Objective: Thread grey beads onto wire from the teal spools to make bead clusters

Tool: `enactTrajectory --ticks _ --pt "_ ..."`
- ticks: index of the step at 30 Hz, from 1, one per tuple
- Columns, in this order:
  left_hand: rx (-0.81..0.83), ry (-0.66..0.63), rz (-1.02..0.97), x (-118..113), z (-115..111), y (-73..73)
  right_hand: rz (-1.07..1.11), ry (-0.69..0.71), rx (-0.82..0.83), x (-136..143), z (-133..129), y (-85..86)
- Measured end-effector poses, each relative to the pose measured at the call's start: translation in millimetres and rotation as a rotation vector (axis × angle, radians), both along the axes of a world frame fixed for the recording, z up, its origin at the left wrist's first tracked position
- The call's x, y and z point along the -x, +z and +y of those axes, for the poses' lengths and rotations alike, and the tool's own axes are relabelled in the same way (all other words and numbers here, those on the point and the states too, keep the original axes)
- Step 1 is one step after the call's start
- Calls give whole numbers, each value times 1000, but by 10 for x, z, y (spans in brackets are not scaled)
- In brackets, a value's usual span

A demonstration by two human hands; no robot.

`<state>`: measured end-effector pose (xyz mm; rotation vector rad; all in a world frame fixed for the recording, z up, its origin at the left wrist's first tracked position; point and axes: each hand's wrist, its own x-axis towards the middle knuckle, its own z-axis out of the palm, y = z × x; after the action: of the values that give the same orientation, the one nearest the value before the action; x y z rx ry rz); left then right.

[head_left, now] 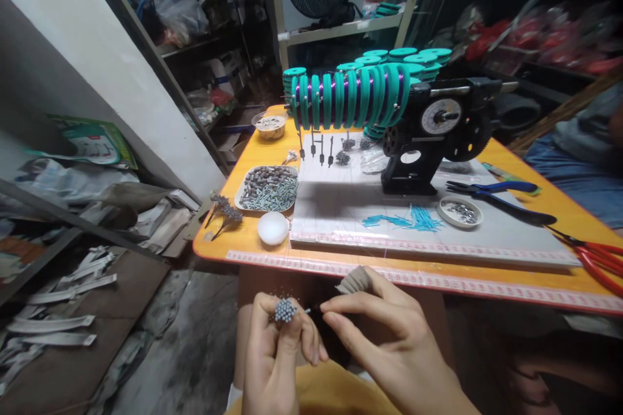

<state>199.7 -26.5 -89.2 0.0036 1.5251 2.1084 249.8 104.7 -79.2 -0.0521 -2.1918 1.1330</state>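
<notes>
My left hand [275, 350], at the bottom centre, is closed round a bundle of small grey-blue rods [285, 310], whose round ends show between thumb and forefinger. Just to its right, my right hand [389, 324] pinches with thumb and forefinger at a thin dark piece too small to name, near a short pale stick by the left fingers. A grey ribbed strip [354, 281] shows behind the right fingers. Beyond the hands, a tray of grey and bluish small pieces [270, 188], a white round lid [273, 229] and loose blue sticks [423, 218] lie on the table.
A black machine [411, 168] with green spools [355, 97] stands on a white board [331, 220] on the orange table [214, 233]. Blue-handled pliers [491, 189], a small dish [460, 213] and red-handled tools [596, 262] lie right. Another person's leg [574, 162] is at far right.
</notes>
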Motion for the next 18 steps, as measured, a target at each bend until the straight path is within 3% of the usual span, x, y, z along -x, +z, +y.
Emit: enactTrajectory --ticks 11,18 --pt "8 18 -2 -4 -5 -17 9 11 26 9 0 5" --pt "95 -42 -68 -31 -1 -19 -101 164 220 35 -3 25"
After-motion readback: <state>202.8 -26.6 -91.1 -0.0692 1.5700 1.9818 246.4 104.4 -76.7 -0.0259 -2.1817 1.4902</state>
